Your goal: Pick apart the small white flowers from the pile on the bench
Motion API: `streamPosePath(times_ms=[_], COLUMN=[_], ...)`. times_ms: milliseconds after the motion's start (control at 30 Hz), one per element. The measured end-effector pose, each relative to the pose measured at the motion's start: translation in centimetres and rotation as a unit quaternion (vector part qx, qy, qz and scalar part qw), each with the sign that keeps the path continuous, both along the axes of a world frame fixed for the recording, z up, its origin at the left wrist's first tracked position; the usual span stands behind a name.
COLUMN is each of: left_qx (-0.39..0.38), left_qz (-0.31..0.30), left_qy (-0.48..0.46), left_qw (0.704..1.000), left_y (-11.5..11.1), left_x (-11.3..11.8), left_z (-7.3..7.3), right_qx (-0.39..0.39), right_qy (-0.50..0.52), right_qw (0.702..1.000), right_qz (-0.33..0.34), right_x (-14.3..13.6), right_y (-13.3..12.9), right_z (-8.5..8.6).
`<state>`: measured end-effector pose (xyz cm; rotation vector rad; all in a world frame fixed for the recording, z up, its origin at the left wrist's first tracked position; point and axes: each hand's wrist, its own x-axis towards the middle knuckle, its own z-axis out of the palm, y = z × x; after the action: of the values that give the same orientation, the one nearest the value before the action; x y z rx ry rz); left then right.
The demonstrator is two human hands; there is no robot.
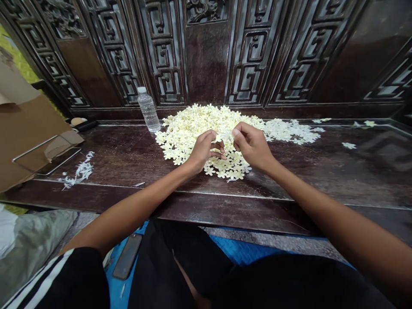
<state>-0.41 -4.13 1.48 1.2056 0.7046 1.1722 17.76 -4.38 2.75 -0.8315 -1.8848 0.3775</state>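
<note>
A large heap of pale yellow-white artificial flowers [193, 122] lies on a dark wooden ledge, with whiter flowers [291, 131] trailing off to the right. Above the near side of the heap, my left hand [206, 150] pinches a white flower [220, 137] between thumb and forefinger, its other fingers loosely curled. My right hand [252, 143] is beside it, closed with thumb against forefinger. Whatever the right fingertips grip is too small to make out. The two hands face each other with a small gap between them.
A clear water bottle [149, 110] stands left of the heap. Farther left are white plastic scraps [79, 171], a wire frame [48, 146] and a cardboard box [28, 124]. A carved wooden panel [207, 60] rises behind the ledge. Below lies a phone [128, 256].
</note>
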Motion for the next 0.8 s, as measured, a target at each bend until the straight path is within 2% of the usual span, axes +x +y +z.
streamPosePath(times_ms=[367,533,667,800], left_qx=[-0.099,-0.151,-0.153,-0.143], left_qz=[-0.018,-0.05,-0.065,-0.058], left_qy=[-0.034,0.004,0.02,0.012], left_qw=[0.994,0.987,0.986,0.988], left_y=[-0.26,-0.48,-0.85,-0.93], left_x=[0.38,0.55,0.72,0.68], left_z=[0.57,0.66,0.66,0.56], right_qx=[-0.046,-0.029,-0.027,-0.034], right_qy=[0.019,-0.031,-0.085,-0.079], right_qw=[0.999,0.999,0.996,0.996], right_qz=[0.017,-0.001,-0.016,-0.034], right_x=[-0.15,-0.18,-0.19,-0.15], right_y=[-0.06,0.2,0.29,0.34], right_z=[-0.14,-0.53,-0.68,-0.58])
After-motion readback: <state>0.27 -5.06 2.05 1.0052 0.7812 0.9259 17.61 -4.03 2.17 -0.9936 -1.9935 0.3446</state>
